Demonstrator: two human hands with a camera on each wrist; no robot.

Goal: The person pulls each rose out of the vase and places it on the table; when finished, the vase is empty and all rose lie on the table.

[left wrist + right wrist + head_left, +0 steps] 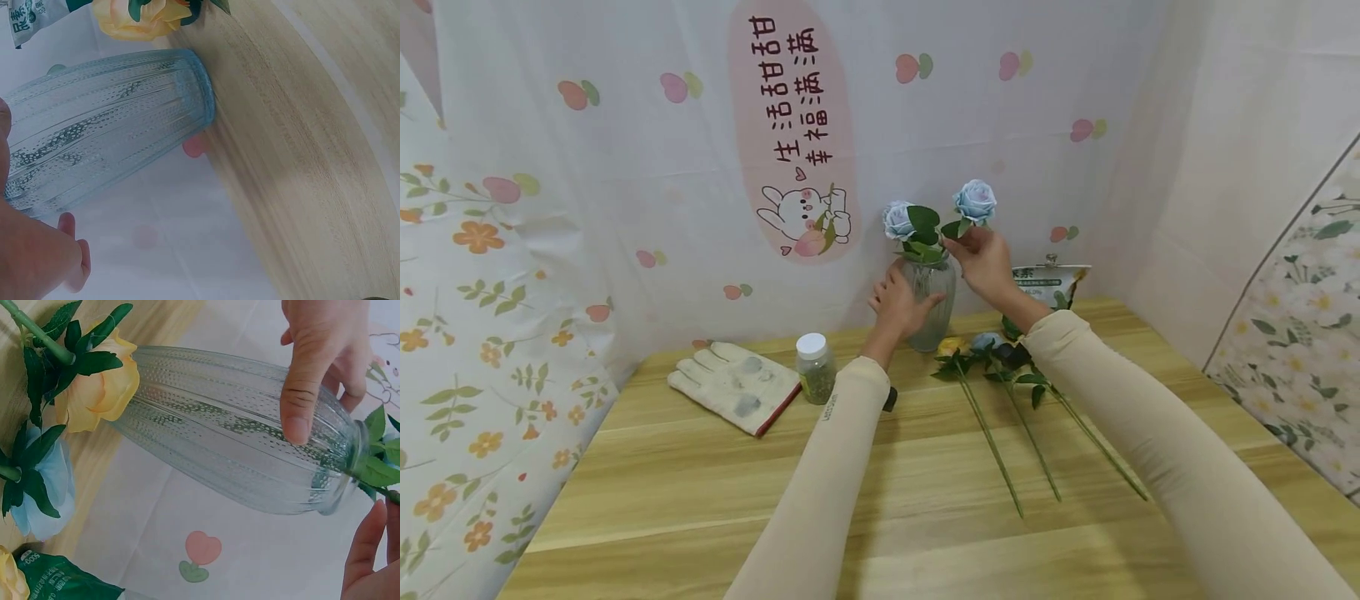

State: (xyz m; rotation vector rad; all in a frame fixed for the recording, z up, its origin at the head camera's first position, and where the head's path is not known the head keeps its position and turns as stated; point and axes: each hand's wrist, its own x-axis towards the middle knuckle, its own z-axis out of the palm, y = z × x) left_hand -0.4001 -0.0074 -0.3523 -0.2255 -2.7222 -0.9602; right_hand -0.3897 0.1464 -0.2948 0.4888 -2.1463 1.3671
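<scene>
A ribbed clear glass vase (936, 310) stands upright near the table's back edge. My left hand (898, 308) holds its upper part, thumb across the front and fingers round the far side, as the right wrist view shows. At the vase's mouth, my right hand (985, 265) pinches the green stem of a blue rose (975, 202). Another blue rose (898, 221) rises from the vase on the left, among green leaves (922, 223). Below my right forearm lie several roses, including a yellow rose (103, 384) and a blue rose (47, 481), their stems pointing towards me.
Left of the vase are a jar with a white lid (815, 369) and a pale work glove (734, 385). A clipped green-and-white bag (1047, 283) stands behind my right wrist. A printed cloth (685, 167) hangs behind the table (700, 500).
</scene>
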